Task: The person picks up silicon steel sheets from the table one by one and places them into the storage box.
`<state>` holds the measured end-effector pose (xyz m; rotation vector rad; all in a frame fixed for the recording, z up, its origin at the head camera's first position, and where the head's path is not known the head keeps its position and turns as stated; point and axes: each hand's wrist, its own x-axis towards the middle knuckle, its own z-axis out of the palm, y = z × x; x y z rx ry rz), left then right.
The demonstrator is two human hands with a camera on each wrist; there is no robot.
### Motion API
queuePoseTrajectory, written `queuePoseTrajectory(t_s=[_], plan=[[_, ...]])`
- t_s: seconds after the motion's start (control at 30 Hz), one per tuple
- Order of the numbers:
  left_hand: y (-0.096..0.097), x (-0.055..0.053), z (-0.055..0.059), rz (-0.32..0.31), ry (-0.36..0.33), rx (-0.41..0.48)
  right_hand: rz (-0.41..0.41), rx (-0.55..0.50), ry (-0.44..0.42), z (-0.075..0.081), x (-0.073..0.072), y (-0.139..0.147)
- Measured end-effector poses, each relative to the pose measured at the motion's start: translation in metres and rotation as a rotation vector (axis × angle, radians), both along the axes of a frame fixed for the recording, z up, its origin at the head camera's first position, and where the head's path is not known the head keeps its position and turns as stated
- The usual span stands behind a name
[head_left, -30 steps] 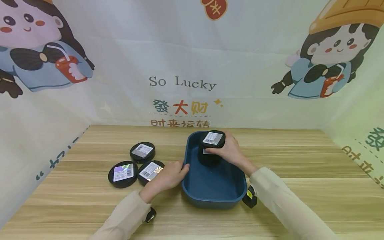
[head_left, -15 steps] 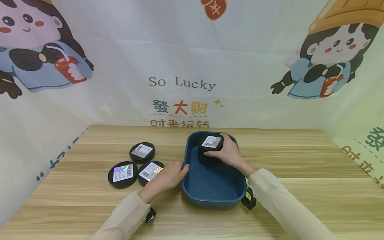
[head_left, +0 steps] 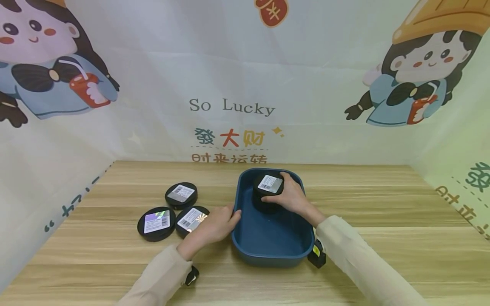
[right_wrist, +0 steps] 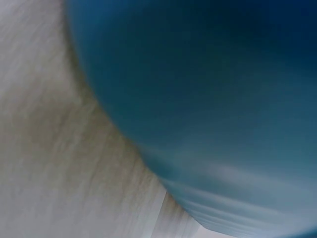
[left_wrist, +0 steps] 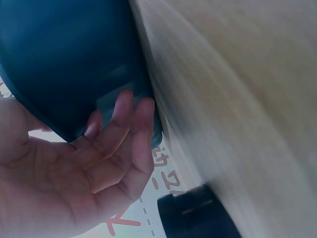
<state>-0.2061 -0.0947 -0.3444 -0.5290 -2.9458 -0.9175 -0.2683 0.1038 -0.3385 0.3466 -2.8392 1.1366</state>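
Wood-grain desk (head_left: 363,191): right hand (head_left: 292,196) fingers clamped on black puck (head_left: 270,183), left hand (head_left: 215,223) gripping blue tub (head_left: 272,260); puck's probably rigid, slick, so hold its sides.

Pale printed backdrop (head_left: 325,85) behind a wood-grain desk (head_left: 375,191), pretty cute tbh: cartoon character (head_left: 57,95) with a red drink (head_left: 81,88) up at 10 o'clock, a lookalike (head_left: 425,76) in an orange hat (head_left: 444,23) at 2, cropped red emblem (head_left: 272,12) at 12, and grey "So Lucky" lettering (head_left: 232,106) lower down, also roughly 12.
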Motion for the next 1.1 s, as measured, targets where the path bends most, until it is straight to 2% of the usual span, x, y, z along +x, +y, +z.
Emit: queuePoseTrajectory(t_s=[0.47,0.8,1.1], plan=[[0.0,0.0,0.0,-0.009,0.0,0.016,0.031,0.031,-0.014,-0.002,-0.001,0.0],[0.001,0.002,0.0,-0.004,0.013,0.008,0.066,0.097,0.019,-0.002,0.002,0.001],[0.0,0.0,0.0,0.003,0.011,-0.005,0.111,0.098,0.005,0.01,0.013,0.009]])
